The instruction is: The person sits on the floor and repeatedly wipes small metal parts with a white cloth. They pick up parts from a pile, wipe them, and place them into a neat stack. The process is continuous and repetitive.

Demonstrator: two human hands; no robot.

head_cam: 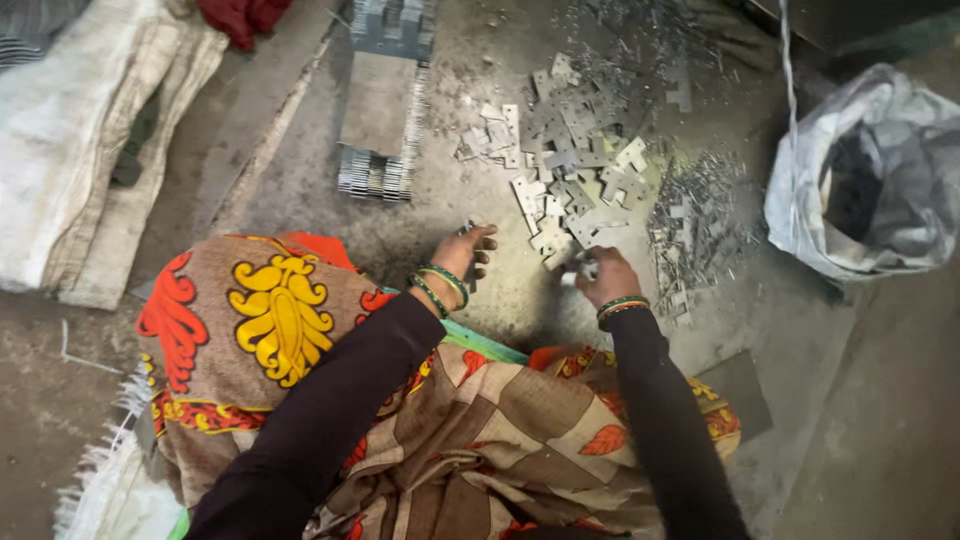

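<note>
2 hands at work, head view: both reach out over a grey, dusty floor [300, 150] from dark long sleeves, each wrist ringed with green and red bangles.
Left hand [463, 252]: fingers curled together around a small dark metal piece, only partly visible, held just above the floor; clamped on it.
Right hand [604, 276]: fingers pinched together on a small flat metal plate [584, 266] at the near edge of the pile.
Pile of flat metal plates [575, 165]: pale grey, cut-out pieces lying loose and overlapping on the floor, just ahead of both hands, touching the right fingertips.
Metal scraps [695, 225]: thinner, finer bits scattered right of the pile.
Stacked plates [385, 110]: neat rows set on edge, ahead of the left hand, well apart from it.
Plastic sack [870, 175]: grey, crumpled, open-mouthed, at far right.
Woven sacks [85, 140]: pale, folded, at far left.
Red cloth [240, 15]: at the top edge.
Patterned garment [290, 320]: brown, red and yellow, over the person's knees.
</note>
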